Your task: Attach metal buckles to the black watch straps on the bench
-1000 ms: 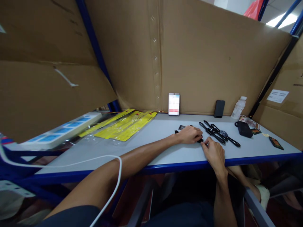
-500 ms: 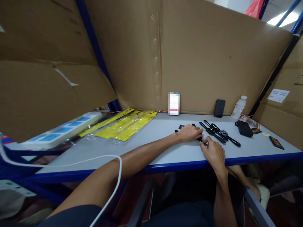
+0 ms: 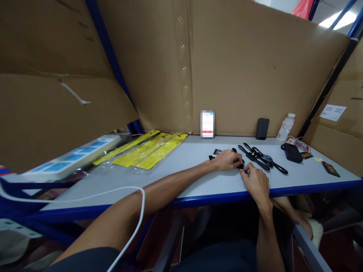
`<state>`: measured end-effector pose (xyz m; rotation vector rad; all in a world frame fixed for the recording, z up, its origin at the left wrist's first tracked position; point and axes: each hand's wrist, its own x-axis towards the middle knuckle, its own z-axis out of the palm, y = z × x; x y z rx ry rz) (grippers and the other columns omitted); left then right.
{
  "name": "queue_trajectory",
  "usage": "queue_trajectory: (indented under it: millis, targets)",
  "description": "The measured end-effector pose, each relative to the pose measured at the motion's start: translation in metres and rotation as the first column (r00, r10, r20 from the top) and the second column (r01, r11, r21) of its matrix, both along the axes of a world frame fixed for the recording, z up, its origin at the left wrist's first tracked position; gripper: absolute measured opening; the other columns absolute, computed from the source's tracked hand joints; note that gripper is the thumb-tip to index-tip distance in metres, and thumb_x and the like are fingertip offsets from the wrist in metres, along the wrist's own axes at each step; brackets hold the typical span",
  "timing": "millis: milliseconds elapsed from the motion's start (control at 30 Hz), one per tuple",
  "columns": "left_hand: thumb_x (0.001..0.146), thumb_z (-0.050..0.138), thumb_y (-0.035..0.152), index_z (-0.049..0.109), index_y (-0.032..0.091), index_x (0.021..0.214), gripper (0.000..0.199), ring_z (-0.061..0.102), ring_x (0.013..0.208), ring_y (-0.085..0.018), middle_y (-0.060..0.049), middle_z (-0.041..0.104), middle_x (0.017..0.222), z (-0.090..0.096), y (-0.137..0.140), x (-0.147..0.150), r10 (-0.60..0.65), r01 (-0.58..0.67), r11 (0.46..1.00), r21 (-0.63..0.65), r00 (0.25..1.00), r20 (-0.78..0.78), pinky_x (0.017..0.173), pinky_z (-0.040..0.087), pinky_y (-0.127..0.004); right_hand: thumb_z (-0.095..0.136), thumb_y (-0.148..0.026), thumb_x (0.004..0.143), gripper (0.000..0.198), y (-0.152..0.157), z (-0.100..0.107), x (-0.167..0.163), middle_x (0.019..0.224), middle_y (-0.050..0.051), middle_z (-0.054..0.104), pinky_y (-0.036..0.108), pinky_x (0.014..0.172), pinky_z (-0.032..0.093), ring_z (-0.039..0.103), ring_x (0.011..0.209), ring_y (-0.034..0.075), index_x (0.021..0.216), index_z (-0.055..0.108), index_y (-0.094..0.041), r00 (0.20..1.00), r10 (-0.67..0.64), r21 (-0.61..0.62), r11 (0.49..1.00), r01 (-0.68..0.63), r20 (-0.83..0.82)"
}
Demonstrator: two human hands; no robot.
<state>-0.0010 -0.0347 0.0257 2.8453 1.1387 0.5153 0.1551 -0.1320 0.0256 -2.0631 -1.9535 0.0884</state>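
My left hand (image 3: 227, 160) is closed over a black spokeshave (image 3: 241, 164), pressing it near the tabletop. Most of that tool is hidden under the fingers. My right hand (image 3: 256, 180) meets it from the right, thumb and index finger pinched at its near side; what they pinch is too small to make out. Right of the hands lie more black two-handled spokeshaves (image 3: 255, 158), crossing each other. A small flat grey metal piece (image 3: 217, 152) lies just behind my left wrist.
Yellow cards in clear packaging (image 3: 153, 153) and a long white box with blue panels (image 3: 76, 156) are on the left. At the back stand a lit phone (image 3: 207, 124), a dark phone (image 3: 262, 129) and a bottle (image 3: 286, 128). A black case (image 3: 292, 152) lies right. A white cable (image 3: 141, 204) crosses my left arm.
My left fingers have shifted slightly, showing more of the black spokeshave between the hands. My right hand has barely moved. The whole view has moved a little.
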Motion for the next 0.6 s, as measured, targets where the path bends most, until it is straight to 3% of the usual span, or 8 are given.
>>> queue_trajectory:
  millis: [133, 267, 400, 533, 600]
  targets:
    - [0.099, 0.054, 0.028, 0.069, 0.025, 0.111, 0.019, 0.065, 0.075, -0.017, 0.001, 0.072, 0.080, 0.0007, 0.0000, -0.0015, 0.002, -0.001, 1.000, -0.005, 1.000, 0.008, 0.068, 0.039, -0.025, 0.049, -0.039, 0.103, 0.021, -0.0004, -0.0006, 0.0003, 0.098, 0.006, 0.077, 0.030, 0.071, 0.038, 0.072, 0.094, 0.024, 0.108, 0.064, -0.025, 1.000, -0.004, 0.002, 1.000, 0.004, 0.011]
    - [0.100, 0.053, 0.029, 0.068, 0.025, 0.107, 0.018, 0.066, 0.079, -0.018, -0.001, 0.074, 0.087, 0.0002, 0.0001, -0.0010, 0.009, -0.009, 1.000, 0.024, 1.000, -0.003, 0.069, 0.039, -0.026, 0.049, -0.040, 0.103, 0.021, -0.0003, -0.0017, 0.0003, 0.096, 0.005, 0.077, 0.031, 0.070, 0.037, 0.072, 0.094, 0.025, 0.108, 0.063, -0.025, 1.000, -0.003, 0.012, 1.000, 0.003, 0.017]
    - [0.100, 0.056, 0.035, 0.066, 0.025, 0.117, 0.022, 0.068, 0.083, -0.020, -0.002, 0.075, 0.093, -0.0014, 0.0009, 0.0010, -0.006, 0.007, 0.999, 0.039, 1.000, -0.030, 0.070, 0.041, -0.027, 0.050, -0.040, 0.102, 0.020, 0.0000, -0.0014, 0.0000, 0.097, 0.005, 0.077, 0.031, 0.070, 0.037, 0.073, 0.093, 0.024, 0.107, 0.063, -0.025, 1.000, -0.006, 0.008, 1.000, 0.006, 0.015]
    - [0.104, 0.048, 0.037, 0.066, 0.023, 0.105, 0.023, 0.069, 0.088, -0.021, -0.005, 0.075, 0.099, -0.0044, 0.0028, 0.0044, 0.032, -0.028, 0.998, 0.064, 0.998, -0.050, 0.072, 0.043, -0.027, 0.050, -0.039, 0.102, 0.021, -0.0004, -0.0005, -0.0004, 0.097, 0.006, 0.077, 0.031, 0.070, 0.036, 0.073, 0.093, 0.024, 0.108, 0.063, -0.025, 1.000, -0.010, -0.001, 1.000, 0.010, 0.021]
    - [0.104, 0.049, 0.036, 0.064, 0.023, 0.113, 0.022, 0.069, 0.090, -0.022, -0.005, 0.075, 0.104, -0.0050, 0.0023, 0.0061, 0.042, -0.038, 0.996, 0.075, 0.998, -0.049, 0.073, 0.044, -0.028, 0.051, -0.039, 0.102, 0.020, -0.0007, -0.0002, -0.0007, 0.097, 0.006, 0.077, 0.031, 0.069, 0.036, 0.073, 0.092, 0.024, 0.109, 0.063, -0.025, 1.000, -0.010, -0.002, 1.000, 0.010, 0.020]
